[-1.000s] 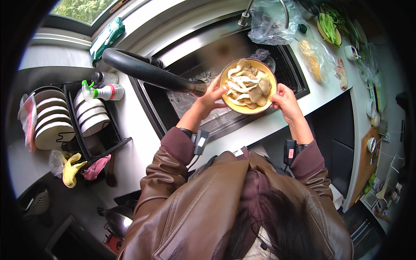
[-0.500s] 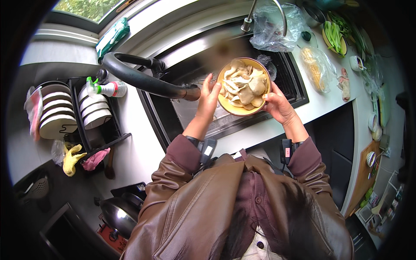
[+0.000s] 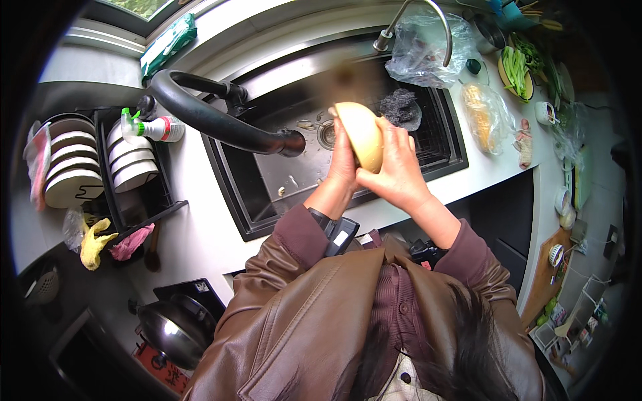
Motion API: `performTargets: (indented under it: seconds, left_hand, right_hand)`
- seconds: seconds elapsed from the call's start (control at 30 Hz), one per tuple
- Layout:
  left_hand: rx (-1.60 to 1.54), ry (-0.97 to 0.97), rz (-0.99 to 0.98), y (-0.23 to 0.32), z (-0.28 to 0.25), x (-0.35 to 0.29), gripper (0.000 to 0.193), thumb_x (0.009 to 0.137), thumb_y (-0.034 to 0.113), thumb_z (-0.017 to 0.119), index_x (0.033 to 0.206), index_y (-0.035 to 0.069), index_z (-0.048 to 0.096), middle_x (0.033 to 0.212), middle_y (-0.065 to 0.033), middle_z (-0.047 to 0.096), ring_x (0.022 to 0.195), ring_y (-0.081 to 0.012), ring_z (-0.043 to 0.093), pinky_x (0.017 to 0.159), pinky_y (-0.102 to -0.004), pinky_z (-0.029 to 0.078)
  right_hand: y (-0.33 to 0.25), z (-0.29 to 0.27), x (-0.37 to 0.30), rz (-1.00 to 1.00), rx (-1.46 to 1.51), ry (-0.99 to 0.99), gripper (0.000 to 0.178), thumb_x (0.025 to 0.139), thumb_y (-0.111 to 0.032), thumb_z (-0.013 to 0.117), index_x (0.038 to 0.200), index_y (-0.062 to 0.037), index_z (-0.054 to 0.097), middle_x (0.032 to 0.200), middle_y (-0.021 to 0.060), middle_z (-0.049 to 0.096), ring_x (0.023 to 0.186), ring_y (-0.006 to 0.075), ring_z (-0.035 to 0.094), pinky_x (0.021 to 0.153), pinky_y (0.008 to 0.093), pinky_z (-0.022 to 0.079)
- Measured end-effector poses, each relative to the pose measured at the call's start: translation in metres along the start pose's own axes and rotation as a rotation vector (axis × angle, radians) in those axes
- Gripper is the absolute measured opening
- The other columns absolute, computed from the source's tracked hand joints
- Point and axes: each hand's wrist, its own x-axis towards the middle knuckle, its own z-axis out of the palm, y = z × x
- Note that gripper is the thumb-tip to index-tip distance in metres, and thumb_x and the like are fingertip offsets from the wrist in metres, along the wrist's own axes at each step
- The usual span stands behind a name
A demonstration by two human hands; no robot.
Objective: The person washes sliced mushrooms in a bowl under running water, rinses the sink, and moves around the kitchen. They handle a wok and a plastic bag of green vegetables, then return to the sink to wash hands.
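Observation:
A yellow bowl (image 3: pixel 365 137) is tipped on its side over the sink (image 3: pixel 274 175), its mouth facing left and its rounded outside to the right. My right hand (image 3: pixel 401 170) grips the outside, thumb near the lower rim and fingers along the back. My left hand (image 3: pixel 342 160) lies along the mouth with fingers held together, bracing the bowl. A bit of oyster mushroom (image 3: pixel 332 112) shows at the upper rim; the bowl's inside and the other mushrooms are hidden. Small pale scraps (image 3: pixel 306 125) lie near the drain (image 3: pixel 326 134).
A black faucet (image 3: pixel 227 123) arches over the sink's left side. A thin metal tap (image 3: pixel 447 47) rises behind, beside a clear plastic bag (image 3: pixel 424 50). Bagged corn (image 3: pixel 483 120) and greens (image 3: pixel 515 70) sit on the right. A plate rack (image 3: pixel 124 180) and spray bottle (image 3: pixel 164 128) stand left.
The bowl has gone from upright, showing its oyster mushrooms, to tipped leftward. My right hand has moved left around its outside; my left hand has shifted across its mouth.

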Motion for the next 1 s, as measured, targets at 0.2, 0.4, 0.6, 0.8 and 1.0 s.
performTargets:
  seconds: [0.2, 0.4, 0.6, 0.8, 1.0]
  left_hand:
    - [0.093, 0.025, -0.040, 0.006, 0.010, -0.009, 0.048, 0.103, 0.043, 0.042, 0.128, 0.004, 0.057, 0.124, -0.0133, 0.065, 0.110, -0.0282, 0.066, 0.095, -0.0417, 0.055]
    - [-0.047, -0.080, -0.080, 0.000, 0.015, -0.012, 0.044, 0.104, 0.039, 0.042, 0.128, 0.005, 0.058, 0.123, -0.0109, 0.065, 0.109, -0.0256, 0.066, 0.095, -0.0404, 0.055]
    - [-0.104, -0.130, -0.121, -0.010, 0.022, -0.011, 0.069, 0.097, 0.069, 0.042, 0.128, 0.009, 0.055, 0.122, -0.0093, 0.063, 0.111, -0.0240, 0.064, 0.095, -0.0386, 0.053]
    - [-0.184, -0.253, -0.125, -0.019, 0.030, -0.010, 0.071, 0.097, 0.071, 0.038, 0.128, 0.009, 0.054, 0.120, -0.0096, 0.062, 0.109, -0.0238, 0.063, 0.096, -0.0387, 0.052]
    - [-0.167, -0.251, -0.153, -0.030, 0.029, -0.006, 0.065, 0.099, 0.067, 0.039, 0.124, 0.009, 0.055, 0.118, -0.0098, 0.063, 0.106, -0.0240, 0.065, 0.092, -0.0389, 0.054]
  right_hand:
    - [-0.022, -0.008, -0.002, -0.079, -0.183, -0.016, 0.094, 0.066, -0.028, 0.077, 0.142, 0.0042, 0.034, 0.121, 0.0262, 0.043, 0.108, 0.0432, 0.045, 0.093, 0.0501, 0.047]
    - [-0.029, -0.017, -0.005, -0.138, -0.281, -0.023, 0.094, 0.066, -0.027, 0.078, 0.143, 0.0033, 0.033, 0.120, 0.0265, 0.043, 0.105, 0.0429, 0.044, 0.091, 0.0510, 0.046]
    - [-0.035, -0.024, -0.008, -0.135, -0.316, -0.044, 0.094, 0.065, -0.024, 0.079, 0.143, 0.0008, 0.033, 0.118, 0.0253, 0.044, 0.105, 0.0425, 0.044, 0.091, 0.0512, 0.044]
    - [-0.038, -0.030, -0.014, -0.096, -0.349, -0.059, 0.095, 0.063, -0.022, 0.080, 0.144, -0.0020, 0.033, 0.117, 0.0236, 0.045, 0.106, 0.0417, 0.045, 0.093, 0.0515, 0.044]
    - [-0.037, -0.031, -0.019, -0.069, -0.404, -0.066, 0.095, 0.064, -0.022, 0.079, 0.143, -0.0007, 0.033, 0.116, 0.0237, 0.045, 0.106, 0.0413, 0.045, 0.094, 0.0511, 0.043]
